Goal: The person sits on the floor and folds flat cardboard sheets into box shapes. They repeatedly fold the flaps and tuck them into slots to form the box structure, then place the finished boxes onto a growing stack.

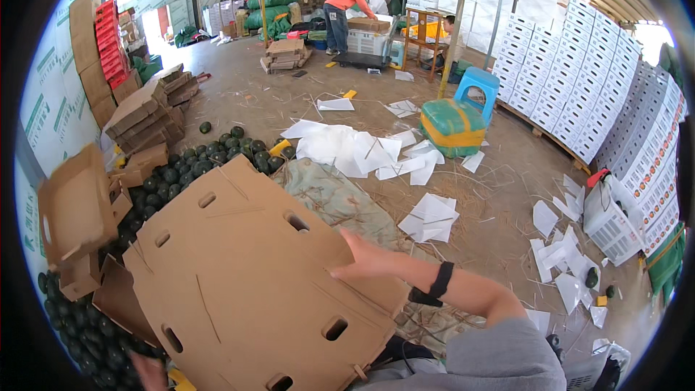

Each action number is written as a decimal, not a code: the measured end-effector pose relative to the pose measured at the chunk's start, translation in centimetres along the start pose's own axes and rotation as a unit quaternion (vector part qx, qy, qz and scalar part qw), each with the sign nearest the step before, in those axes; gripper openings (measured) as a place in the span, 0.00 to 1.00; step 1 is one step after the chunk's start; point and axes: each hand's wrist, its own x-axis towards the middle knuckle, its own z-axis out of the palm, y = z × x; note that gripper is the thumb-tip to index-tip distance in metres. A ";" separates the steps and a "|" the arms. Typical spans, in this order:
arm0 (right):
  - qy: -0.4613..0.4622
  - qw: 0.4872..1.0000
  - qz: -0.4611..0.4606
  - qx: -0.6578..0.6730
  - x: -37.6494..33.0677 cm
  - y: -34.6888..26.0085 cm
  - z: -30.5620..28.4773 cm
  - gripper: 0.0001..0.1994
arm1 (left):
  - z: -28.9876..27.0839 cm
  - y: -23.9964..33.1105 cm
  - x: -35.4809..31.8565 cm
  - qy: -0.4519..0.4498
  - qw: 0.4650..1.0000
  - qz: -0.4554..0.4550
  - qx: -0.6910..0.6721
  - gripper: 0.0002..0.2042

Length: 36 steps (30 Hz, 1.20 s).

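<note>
A large flat brown cardboard sheet [246,282] with several oval hand-holes lies tilted in front of me, covering much of the lower view. My right hand [365,255] is closed on its right edge, thumb over the top face and the other fingers mostly hidden. Low at the left, my left hand [148,372] is beside the sheet's near-left edge, blurred and cut off, so its grip does not show. Dark green avocados [94,337] are heaped under and beside the cardboard. An open cardboard box [78,206] stands left of the sheet.
Flattened cartons [145,116] are stacked beyond the heap. White paper sheets [347,148] litter the floor. A blue stool [479,87] stands by a taped green bundle [453,127]. White boxes [565,80] are stacked right. A person in orange [347,0] bends over a crate.
</note>
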 end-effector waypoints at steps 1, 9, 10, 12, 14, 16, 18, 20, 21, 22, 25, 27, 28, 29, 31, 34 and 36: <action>-0.004 1.000 0.012 0.011 -0.6 1.1 0.7 0.61 | 2.8 2.7 -4.6 -0.060 0.996 -0.058 -0.037 0.32; 0.058 0.976 -0.114 -0.173 -2.0 -2.0 0.9 0.52 | 2.4 15.5 -14.7 -0.205 0.978 -0.016 -0.022 0.45; 0.089 0.950 -0.196 -0.228 -2.7 -3.0 2.0 0.48 | 2.2 16.6 -15.0 -0.188 0.982 -0.004 -0.007 0.43; 0.097 0.915 -0.278 -0.277 -3.1 -4.1 4.6 0.42 | 1.7 19.4 -15.6 -0.161 0.986 0.022 0.029 0.40; 0.055 0.917 -0.288 -0.272 -2.5 -5.5 7.4 0.37 | 1.8 20.4 -14.8 -0.179 0.965 0.157 0.107 0.37; 0.015 0.898 -0.307 -0.316 -1.6 -6.3 7.6 0.33 | 3.1 23.5 -15.3 -0.186 0.959 0.191 0.100 0.34; -0.020 0.877 -0.327 -0.351 -0.3 -7.2 7.1 0.30 | 4.5 26.2 -15.4 -0.217 0.946 0.214 0.109 0.35; -0.051 0.863 -0.336 -0.372 0.3 -8.1 6.8 0.27 | 7.8 26.2 -14.9 -0.309 0.913 0.222 0.150 0.40; -0.073 0.861 -0.344 -0.367 0.5 -7.8 6.4 0.28 | 9.2 26.3 -15.1 -0.311 0.893 0.263 0.191 0.39; -0.091 0.858 -0.351 -0.363 1.0 -7.3 5.8 0.28 | 10.1 26.9 -14.9 -0.308 0.871 0.306 0.230 0.39; -0.187 0.865 -0.327 -0.331 0.7 -9.3 1.2 0.26 | 8.0 28.2 -12.8 -0.372 0.836 0.329 0.232 0.29; -0.184 0.850 -0.354 -0.345 0.6 -8.7 -1.9 0.21 | 5.7 29.3 -12.2 -0.432 0.804 0.352 0.207 0.32; -0.144 0.826 -0.402 -0.369 1.6 -6.9 -2.7 0.18 | 4.7 29.8 -11.9 -0.462 0.786 0.363 0.194 0.35; -0.108 0.797 -0.457 -0.381 2.6 -6.0 -2.7 0.15 | 3.5 29.7 -11.7 -0.402 0.792 0.396 0.233 0.29; -0.094 0.837 -0.341 -0.417 3.1 -6.6 -5.4 0.06 | 1.3 28.9 -10.0 -0.354 0.800 0.409 0.262 0.21; 0.098 0.974 -0.202 -0.019 2.6 -6.7 -8.0 0.12 | -1.1 25.2 -9.2 -0.080 0.983 0.092 -0.139 0.03; 0.149 0.978 -0.134 0.059 0.5 -8.5 -8.7 0.15 | -3.9 26.1 -9.4 0.070 0.969 0.004 -0.236 0.11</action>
